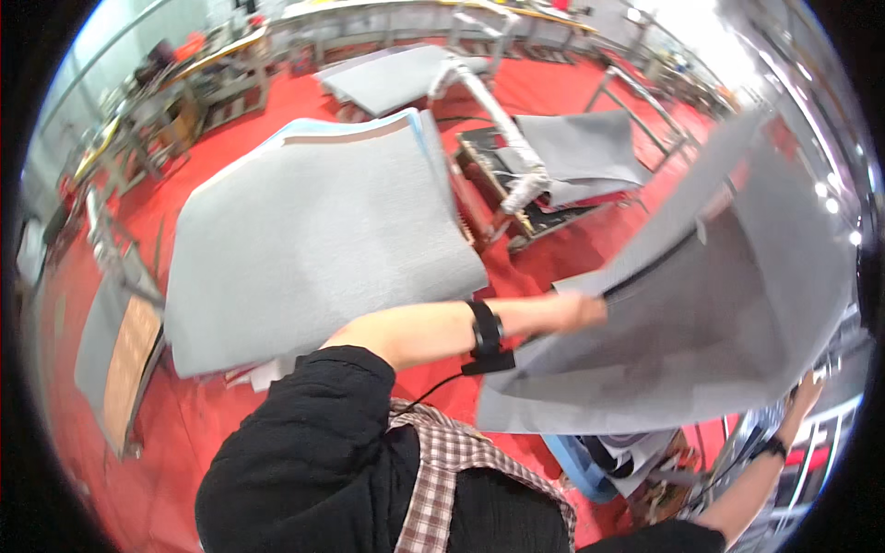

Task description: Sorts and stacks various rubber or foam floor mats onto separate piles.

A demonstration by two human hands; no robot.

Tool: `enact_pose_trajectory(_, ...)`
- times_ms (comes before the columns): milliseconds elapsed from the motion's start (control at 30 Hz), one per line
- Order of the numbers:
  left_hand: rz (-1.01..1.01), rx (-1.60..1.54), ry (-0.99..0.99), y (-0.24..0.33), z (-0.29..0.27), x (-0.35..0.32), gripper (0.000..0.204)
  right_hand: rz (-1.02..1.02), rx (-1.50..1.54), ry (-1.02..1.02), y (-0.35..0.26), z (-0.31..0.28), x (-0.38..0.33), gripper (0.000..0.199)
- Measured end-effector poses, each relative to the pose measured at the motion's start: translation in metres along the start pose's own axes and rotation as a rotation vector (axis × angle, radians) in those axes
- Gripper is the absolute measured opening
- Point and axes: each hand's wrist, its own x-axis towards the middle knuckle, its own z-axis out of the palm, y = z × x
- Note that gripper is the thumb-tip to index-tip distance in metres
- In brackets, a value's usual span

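Observation:
A large grey fabric-like sheet (682, 341) hangs in the air at the right, bent and partly blurred by motion. My left hand (579, 311) is closed at its left edge, the arm stretched across in front of me; a dark line runs from the fist along the sheet. My right hand (808, 394) is at the sheet's lower right edge, its fingers closed there and partly hidden. Left of the sheet, a broad stack of similar grey sheets (313, 240) lies with light blue and brown layers showing along its far edge.
Beyond the stack stand a cart (479, 175) with a wrapped pipe frame (502, 129) and more grey sheets (581, 152). Another grey pile (396, 78) is farther back. A tilted panel (120, 369) leans at far left. A blue bin (581, 470) and scraps are below the raised sheet.

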Motion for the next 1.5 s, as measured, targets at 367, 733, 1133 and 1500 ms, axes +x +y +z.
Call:
enact_pose_trajectory(367, -1.681, -0.122, 0.69, 0.089, -0.116, -0.377, 0.038, -0.446, 0.302, -0.68, -0.151, 0.217, -0.419, 0.023)
enact_pose_trajectory(733, -1.725, -0.258, 2.212, 0.295, -0.182, -0.691, 0.051, 0.746, 0.469, -1.814, -0.47, 0.214, -0.772, 0.063)
enact_pose_trajectory(1133, -2.012, -0.38, 2.197, 0.286, -0.214, -0.721, 0.066, 1.341, 0.918, -1.559, -0.553, 0.195, -0.814, 0.046)
enact_pose_trajectory(1500, -2.297, 0.473, 1.062, 0.221, -0.214, -0.651, 0.077, 0.304, 1.125, -1.395, -0.669, 0.11, -0.758, 0.049)
